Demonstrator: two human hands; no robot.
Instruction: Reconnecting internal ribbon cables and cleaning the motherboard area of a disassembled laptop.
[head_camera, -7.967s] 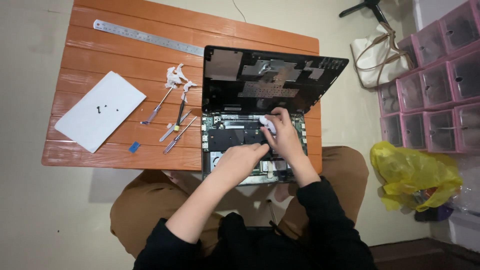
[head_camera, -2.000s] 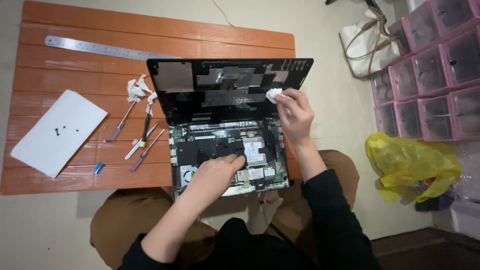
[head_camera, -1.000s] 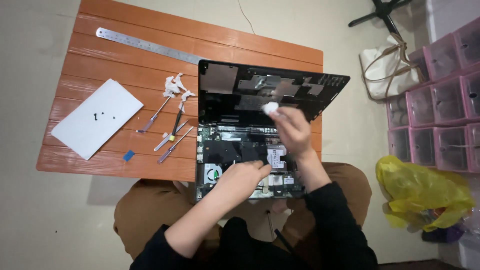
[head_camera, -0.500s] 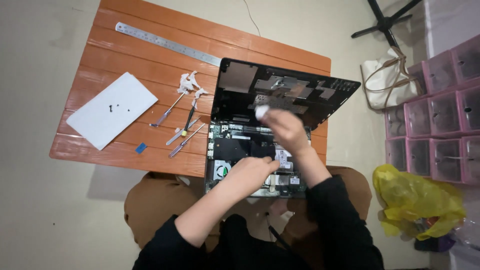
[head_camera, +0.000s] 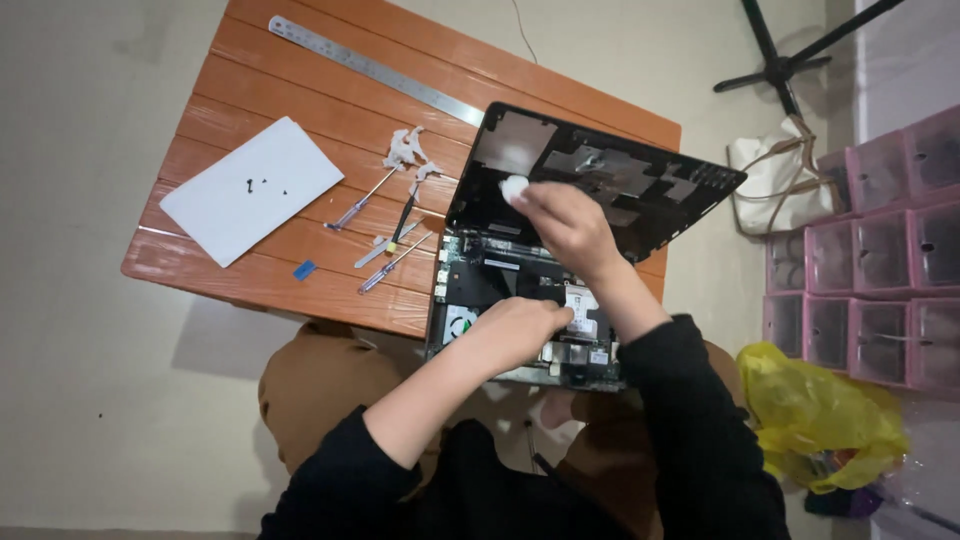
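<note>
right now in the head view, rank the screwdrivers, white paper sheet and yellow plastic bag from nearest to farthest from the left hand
1. Screwdrivers, on the table just left of the left hand.
2. White paper sheet, farther left on the table, toward its far side.
3. Yellow plastic bag, on the floor, far right.

One opened laptop (head_camera: 560, 270) lies on one wooden table (head_camera: 260, 270), with one steel ruler (head_camera: 375, 70), one white sheet (head_camera: 252, 188) and three small screws (head_camera: 265, 185) on it. Beside them are about three screwdrivers (head_camera: 385, 250), one blue chip (head_camera: 304, 270) and a few white wads (head_camera: 405, 150). Off the table stand one yellow bag (head_camera: 815, 415), one pale handbag (head_camera: 775, 190) and seven pink drawers (head_camera: 875, 250) in view.
</note>
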